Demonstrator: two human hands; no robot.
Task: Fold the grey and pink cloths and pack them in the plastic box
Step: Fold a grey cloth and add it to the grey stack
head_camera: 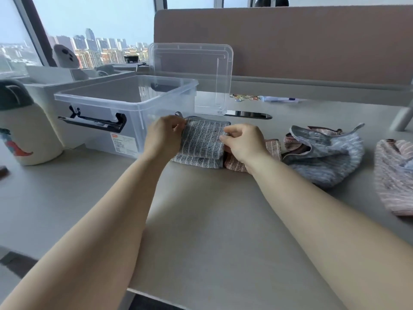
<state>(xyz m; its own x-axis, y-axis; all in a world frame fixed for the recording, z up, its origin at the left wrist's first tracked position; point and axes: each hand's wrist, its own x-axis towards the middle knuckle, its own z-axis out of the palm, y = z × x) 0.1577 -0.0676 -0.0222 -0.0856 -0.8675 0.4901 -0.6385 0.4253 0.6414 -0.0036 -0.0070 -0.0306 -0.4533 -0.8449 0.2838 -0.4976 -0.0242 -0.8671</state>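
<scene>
A folded grey cloth [202, 139] is being held on the table [201, 231], just toward twelve o'clock from the middle of the view. Its left edge is being pinched near the far corner by the left hand [164, 135], with thumb and curled fingers closed on the fabric. Its right edge is being gripped between thumb and forefinger of the right hand [242, 142], the other fingers being tucked under. Both bare forearms are being stretched in from six o'clock, converging on the cloth.

A folded pink cloth [274, 148], touching the grey one at three o'clock, is being largely covered by the right hand and wrist. Whether the hand is resting on it cannot be told. A small loop at the grey cloth's far left corner is being half hidden behind the left hand.

The grey cloth's pale stripes are being shown running roughly twelve to six. It looks nearly square, so its long axis cannot be judged.

An open plastic box [125, 108] is being seen just beside the cloth at ten o'clock. Its clear lid [192, 72] is being propped upright at twelve o'clock against a brown partition [301, 41]. At three o'clock a crumpled grey cloth [330, 157] is lying, and a pink striped cloth [393, 180] beyond it is being cut off by the frame. At nine o'clock a cream bottle [24, 130] is also being cropped.
</scene>
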